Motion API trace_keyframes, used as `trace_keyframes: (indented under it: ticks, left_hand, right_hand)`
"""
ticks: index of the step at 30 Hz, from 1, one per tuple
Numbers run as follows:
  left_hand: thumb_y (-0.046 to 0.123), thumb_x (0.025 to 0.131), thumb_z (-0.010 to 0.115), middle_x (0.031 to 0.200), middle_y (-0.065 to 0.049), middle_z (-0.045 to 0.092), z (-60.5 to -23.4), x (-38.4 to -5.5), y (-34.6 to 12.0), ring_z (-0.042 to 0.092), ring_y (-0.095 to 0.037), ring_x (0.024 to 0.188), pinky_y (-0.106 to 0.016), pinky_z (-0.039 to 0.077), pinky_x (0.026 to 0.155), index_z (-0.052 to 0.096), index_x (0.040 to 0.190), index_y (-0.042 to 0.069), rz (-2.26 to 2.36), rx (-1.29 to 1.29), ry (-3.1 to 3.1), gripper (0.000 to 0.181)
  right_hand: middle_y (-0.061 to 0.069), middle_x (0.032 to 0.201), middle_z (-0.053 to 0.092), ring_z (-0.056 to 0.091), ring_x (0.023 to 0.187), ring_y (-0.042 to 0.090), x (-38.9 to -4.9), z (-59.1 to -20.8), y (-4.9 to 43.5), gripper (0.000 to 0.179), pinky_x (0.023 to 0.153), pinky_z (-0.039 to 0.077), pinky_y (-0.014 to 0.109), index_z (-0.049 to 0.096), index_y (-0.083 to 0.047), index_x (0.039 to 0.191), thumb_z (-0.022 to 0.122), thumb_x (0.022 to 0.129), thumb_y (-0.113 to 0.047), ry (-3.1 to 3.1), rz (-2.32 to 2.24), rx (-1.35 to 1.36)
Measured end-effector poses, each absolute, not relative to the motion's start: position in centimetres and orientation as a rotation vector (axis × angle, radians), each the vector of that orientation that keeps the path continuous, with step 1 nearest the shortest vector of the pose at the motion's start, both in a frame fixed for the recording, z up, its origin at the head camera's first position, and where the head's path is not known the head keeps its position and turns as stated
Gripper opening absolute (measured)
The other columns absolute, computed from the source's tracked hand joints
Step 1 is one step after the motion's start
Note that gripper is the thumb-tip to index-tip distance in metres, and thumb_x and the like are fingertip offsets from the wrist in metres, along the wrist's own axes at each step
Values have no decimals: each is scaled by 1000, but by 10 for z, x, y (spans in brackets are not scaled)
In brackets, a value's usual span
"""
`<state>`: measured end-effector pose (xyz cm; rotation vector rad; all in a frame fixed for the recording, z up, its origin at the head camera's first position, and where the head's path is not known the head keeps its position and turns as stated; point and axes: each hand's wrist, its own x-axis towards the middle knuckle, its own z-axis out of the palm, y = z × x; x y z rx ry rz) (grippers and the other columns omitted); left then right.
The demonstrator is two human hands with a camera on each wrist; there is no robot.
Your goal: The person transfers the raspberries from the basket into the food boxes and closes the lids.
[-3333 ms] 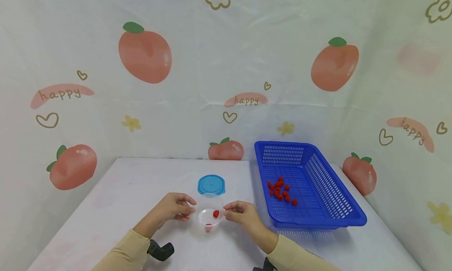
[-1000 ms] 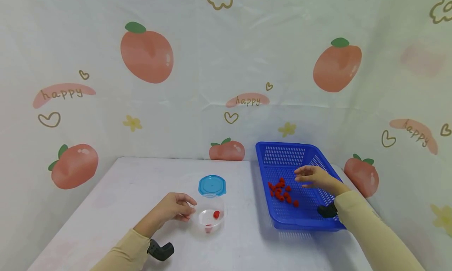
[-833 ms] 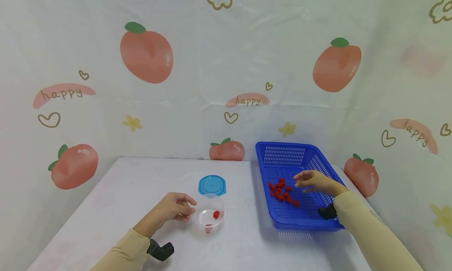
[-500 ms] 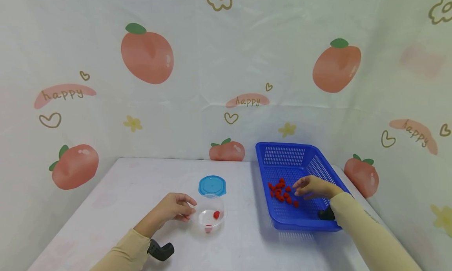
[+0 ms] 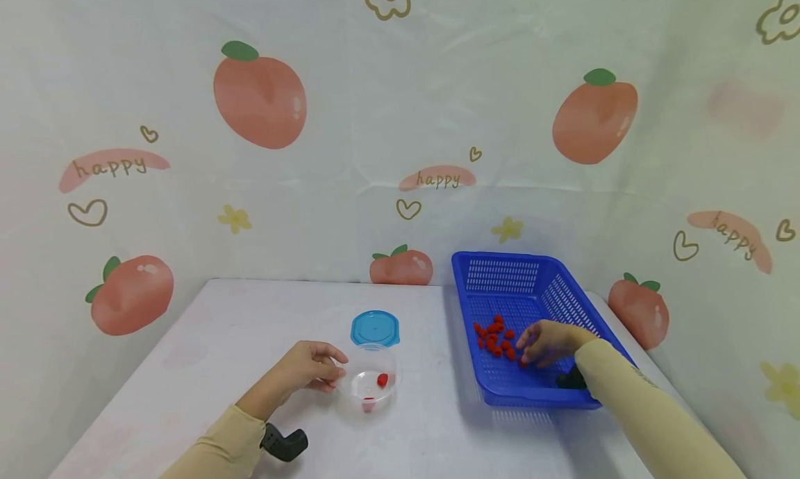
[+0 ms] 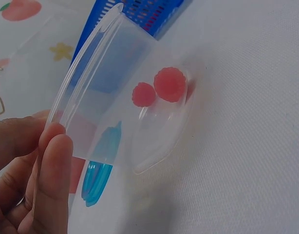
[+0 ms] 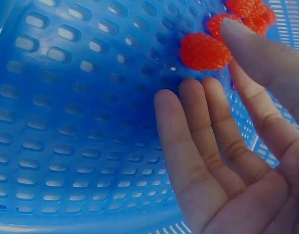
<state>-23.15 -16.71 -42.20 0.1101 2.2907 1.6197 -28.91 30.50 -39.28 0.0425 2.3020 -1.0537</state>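
My left hand (image 5: 306, 364) pinches the rim of a clear plastic tub (image 6: 108, 63) between thumb and fingers. Two red raspberries lie in the tub; the larger raspberry (image 6: 170, 84) is by its wall. My right hand (image 5: 550, 341) is down inside a blue perforated basket (image 5: 531, 399), fingers fairly straight and spread. In the right wrist view, its thumb and index fingertip come up to a raspberry (image 7: 204, 51) on the basket floor; whether they touch it I cannot tell. Several more raspberries (image 5: 492, 337) are heaped to the left of that hand.
A blue lid (image 5: 375, 328) lies flat on the white table (image 5: 269, 312) just behind the tub. The basket stands on the right side of the table, its walls higher than the raspberries. A printed cloth (image 5: 350, 118) hangs behind.
My right hand has left the tub's rim, moved right to over the basket, then lowered toward the nearest raspberry. My left hand stays at the tub, which has not moved.
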Motion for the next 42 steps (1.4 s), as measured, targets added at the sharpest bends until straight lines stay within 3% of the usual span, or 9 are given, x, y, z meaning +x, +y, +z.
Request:
trace_keyframes:
  ticks: [42]
  left_hand:
    - [8, 83, 73, 72, -3, 64, -425, -234, -168, 62, -14, 62, -29, 59, 63, 64, 109, -4, 1616, 110, 2284, 30]
  right_hand:
    - [7, 88, 64, 58, 82, 19, -285, -385, 294, 11, 82, 57, 36, 64, 1, 97, 65, 86, 3, 2381, -901, 9]
